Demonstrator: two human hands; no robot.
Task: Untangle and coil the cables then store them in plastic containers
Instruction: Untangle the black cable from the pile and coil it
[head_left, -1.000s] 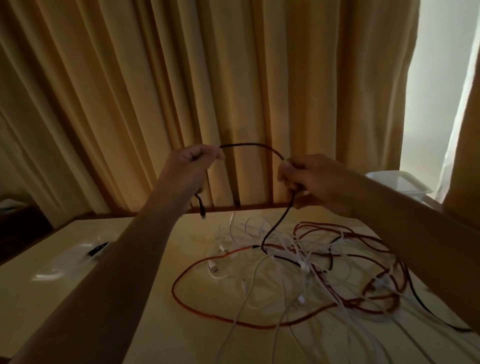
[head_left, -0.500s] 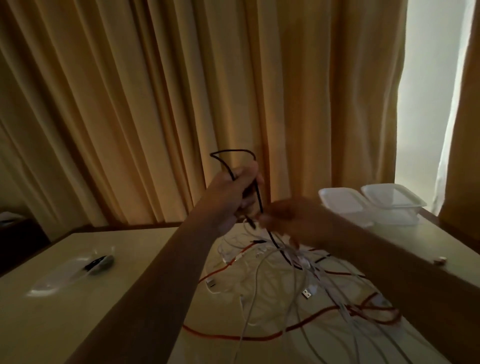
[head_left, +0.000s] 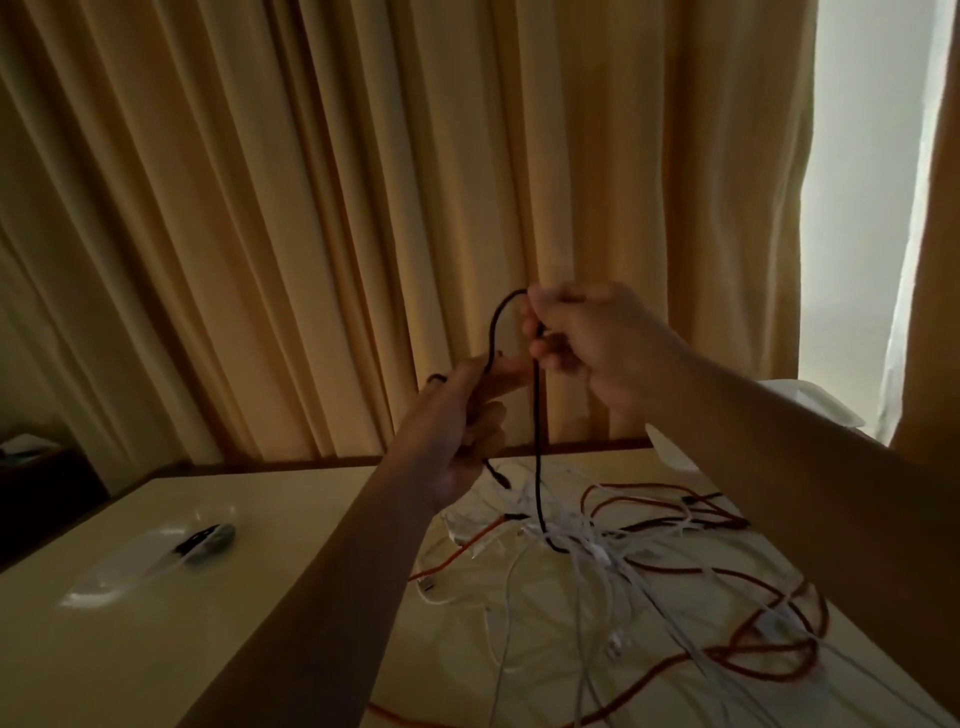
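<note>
Both hands are raised above the far part of the cream-topped bench (head_left: 156, 649), working one thin black cable (head_left: 537, 441). The left hand (head_left: 457, 421) has its fingers curled round the cable, and a short end with a small plug hangs just below that hand. From there the cable rises in a narrow arch to the right hand (head_left: 597, 343), which sits higher and pinches it between thumb and bent fingers. Below the right hand the cable drops straight down into a tangle of white and orange-red cables (head_left: 623, 561), which sprawls over the right half of the bench from the far edge toward the near right corner. At the far right corner stand clear plastic containers (head_left: 810, 400), largely hidden behind the right forearm. Near the left edge lies a shallow clear plastic container (head_left: 130, 566) with a dark bundle (head_left: 205, 538) at its far end, too blurred to tell what it is. Yellow pleated curtains (head_left: 311, 208) hang behind the bench.
</note>
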